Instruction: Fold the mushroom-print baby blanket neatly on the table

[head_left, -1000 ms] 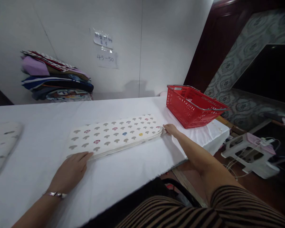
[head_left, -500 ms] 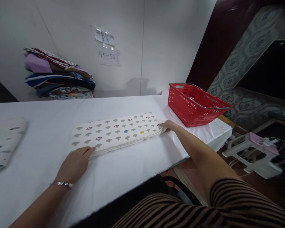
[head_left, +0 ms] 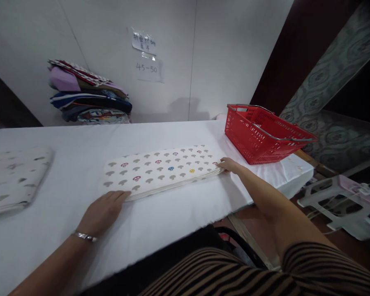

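Observation:
A long folded white cloth (head_left: 163,168) printed with small mushrooms, mostly grey-brown with a few in red, blue and yellow, lies flat in several layers on the white-covered table. My left hand (head_left: 106,209), with a silver bracelet at the wrist, grips its near left corner, fingers together on top and thumb hidden. At the opposite end, my right hand (head_left: 230,165) pinches the right edge of the layers. Another folded white cloth (head_left: 15,176) with dark and pale prints sits at the far left, touched by neither hand.
A red plastic basket (head_left: 255,144) with metal handles stands on the table's right end. Against the back wall is a stack of folded fabrics (head_left: 91,92). Paper signs (head_left: 149,69) hang on the wall. A white plastic stool (head_left: 342,205) is on the floor at right.
The view has turned slightly left, so everything appears farther right. Both hands keep their places on the mushroom-print cloth, which looks the same.

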`<state>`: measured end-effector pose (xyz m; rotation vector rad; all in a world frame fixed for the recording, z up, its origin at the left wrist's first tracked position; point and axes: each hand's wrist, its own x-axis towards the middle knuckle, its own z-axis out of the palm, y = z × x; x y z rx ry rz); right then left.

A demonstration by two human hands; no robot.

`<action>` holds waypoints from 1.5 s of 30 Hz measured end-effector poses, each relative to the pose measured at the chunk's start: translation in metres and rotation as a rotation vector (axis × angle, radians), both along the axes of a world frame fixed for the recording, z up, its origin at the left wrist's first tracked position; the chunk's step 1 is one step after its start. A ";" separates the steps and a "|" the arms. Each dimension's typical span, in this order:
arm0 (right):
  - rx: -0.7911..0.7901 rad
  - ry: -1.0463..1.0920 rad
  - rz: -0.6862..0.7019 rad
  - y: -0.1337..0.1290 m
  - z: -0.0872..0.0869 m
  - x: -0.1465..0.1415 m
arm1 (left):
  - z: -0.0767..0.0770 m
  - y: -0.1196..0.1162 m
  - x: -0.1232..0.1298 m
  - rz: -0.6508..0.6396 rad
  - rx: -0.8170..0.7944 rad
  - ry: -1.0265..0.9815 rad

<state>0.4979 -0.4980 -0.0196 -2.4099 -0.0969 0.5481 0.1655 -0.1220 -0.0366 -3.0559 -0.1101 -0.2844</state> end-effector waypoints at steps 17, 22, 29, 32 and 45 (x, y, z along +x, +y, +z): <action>-0.172 -0.708 0.722 0.069 -0.029 -0.036 | 0.004 0.009 0.024 0.174 -0.162 -0.114; -0.356 -0.502 0.688 0.076 -0.034 -0.044 | -0.019 0.021 0.024 0.360 -0.196 0.052; -0.349 -0.513 0.732 0.092 -0.024 -0.038 | 0.005 0.028 0.048 0.410 -0.301 0.190; -0.319 -0.542 0.787 0.126 -0.019 -0.037 | 0.015 0.032 0.080 0.406 -0.267 0.152; -0.345 -0.569 0.842 0.185 -0.036 -0.015 | -0.022 0.058 0.109 0.501 -0.281 0.165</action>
